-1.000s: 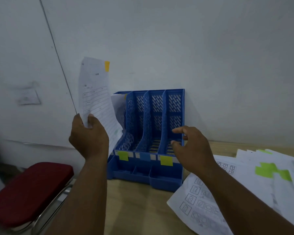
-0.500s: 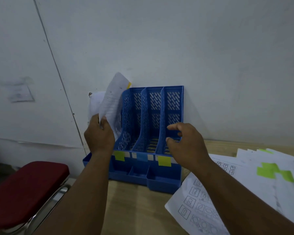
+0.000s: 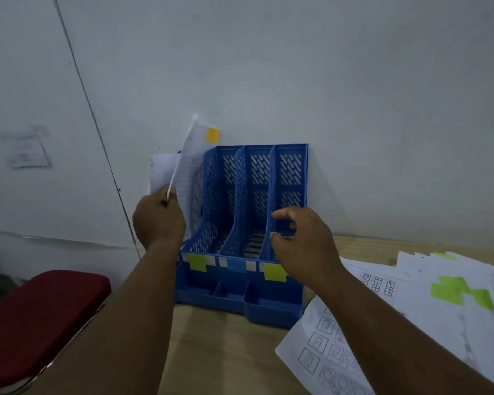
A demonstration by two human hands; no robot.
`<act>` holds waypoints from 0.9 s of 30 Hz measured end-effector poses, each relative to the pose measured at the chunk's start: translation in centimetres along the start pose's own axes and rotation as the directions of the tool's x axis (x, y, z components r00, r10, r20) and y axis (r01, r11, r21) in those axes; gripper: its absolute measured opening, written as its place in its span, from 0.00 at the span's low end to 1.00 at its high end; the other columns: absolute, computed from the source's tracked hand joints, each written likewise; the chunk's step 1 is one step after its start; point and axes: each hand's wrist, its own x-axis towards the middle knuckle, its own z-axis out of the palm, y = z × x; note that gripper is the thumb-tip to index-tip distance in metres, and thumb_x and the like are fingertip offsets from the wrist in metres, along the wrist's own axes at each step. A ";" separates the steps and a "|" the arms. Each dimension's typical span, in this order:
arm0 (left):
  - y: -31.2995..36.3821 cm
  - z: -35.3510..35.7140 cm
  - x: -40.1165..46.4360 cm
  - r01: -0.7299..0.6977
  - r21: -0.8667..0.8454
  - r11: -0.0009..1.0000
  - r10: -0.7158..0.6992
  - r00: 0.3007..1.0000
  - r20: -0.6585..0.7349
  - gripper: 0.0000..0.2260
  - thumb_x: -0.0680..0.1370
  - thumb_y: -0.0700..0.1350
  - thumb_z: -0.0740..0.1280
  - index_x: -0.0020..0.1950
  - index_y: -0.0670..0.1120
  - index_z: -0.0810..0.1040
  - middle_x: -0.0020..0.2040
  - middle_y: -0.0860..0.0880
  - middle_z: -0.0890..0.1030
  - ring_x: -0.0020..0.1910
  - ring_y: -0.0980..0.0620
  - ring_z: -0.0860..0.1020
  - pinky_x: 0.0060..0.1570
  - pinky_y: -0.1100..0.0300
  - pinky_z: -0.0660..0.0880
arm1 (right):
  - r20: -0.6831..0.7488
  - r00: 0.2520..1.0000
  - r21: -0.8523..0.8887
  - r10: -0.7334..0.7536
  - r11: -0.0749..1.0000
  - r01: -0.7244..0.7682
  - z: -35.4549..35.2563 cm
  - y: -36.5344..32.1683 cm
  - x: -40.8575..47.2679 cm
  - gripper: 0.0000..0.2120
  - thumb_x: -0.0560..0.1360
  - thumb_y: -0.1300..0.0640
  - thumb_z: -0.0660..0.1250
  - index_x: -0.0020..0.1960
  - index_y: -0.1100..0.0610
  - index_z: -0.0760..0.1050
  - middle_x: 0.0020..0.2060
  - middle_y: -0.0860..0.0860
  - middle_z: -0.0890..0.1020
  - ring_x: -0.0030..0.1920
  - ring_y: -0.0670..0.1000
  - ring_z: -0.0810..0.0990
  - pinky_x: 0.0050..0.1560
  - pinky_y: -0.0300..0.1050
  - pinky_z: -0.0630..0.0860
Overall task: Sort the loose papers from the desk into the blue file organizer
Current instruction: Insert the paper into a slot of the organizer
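Head view: left hand pinches thin lined paper — perforated plastic organizer; right hand loosely curled, empty.

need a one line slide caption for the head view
Left hand slots an orange-tabbed sheet into the blue file organizer; right hand steadies it.
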 end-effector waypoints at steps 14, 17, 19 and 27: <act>-0.1 -1.7 0.0 -0.015 0.027 1.000 0.010 0.986 0.166 0.15 0.83 0.53 0.64 0.40 0.52 0.82 0.37 0.52 0.81 0.38 0.51 0.78 0.39 0.59 0.73 | 0.028 1.000 -0.026 -0.008 1.000 0.009 0.5 0.3 -0.4 0.15 0.76 0.55 0.70 0.59 0.41 0.75 0.58 0.43 0.76 0.56 0.42 0.73 0.55 0.36 0.68; -0.4 -2.0 0.0 0.006 0.010 1.000 -0.008 0.972 0.234 0.14 0.82 0.55 0.63 0.44 0.53 0.86 0.41 0.53 0.84 0.42 0.51 0.79 0.44 0.58 0.76 | 0.027 1.000 -0.020 -0.009 1.000 0.010 0.4 0.3 -0.4 0.15 0.76 0.55 0.71 0.59 0.41 0.75 0.57 0.42 0.76 0.55 0.41 0.73 0.55 0.35 0.68; 0.0 -2.3 0.2 0.011 -0.006 1.000 -0.010 0.980 0.200 0.14 0.83 0.55 0.63 0.46 0.51 0.85 0.42 0.52 0.81 0.43 0.50 0.78 0.45 0.59 0.72 | 0.019 1.000 -0.008 -0.010 1.000 0.010 0.3 0.3 -0.3 0.15 0.75 0.56 0.71 0.59 0.41 0.75 0.58 0.42 0.76 0.55 0.42 0.74 0.55 0.36 0.69; -0.6 -2.8 1.2 -0.150 0.082 0.985 0.144 0.987 0.078 0.14 0.83 0.49 0.66 0.55 0.40 0.86 0.48 0.39 0.85 0.46 0.43 0.81 0.48 0.57 0.73 | 0.029 0.999 -0.008 -0.015 1.000 0.016 0.5 0.1 -0.5 0.15 0.76 0.56 0.70 0.59 0.42 0.75 0.57 0.43 0.76 0.55 0.42 0.74 0.55 0.35 0.68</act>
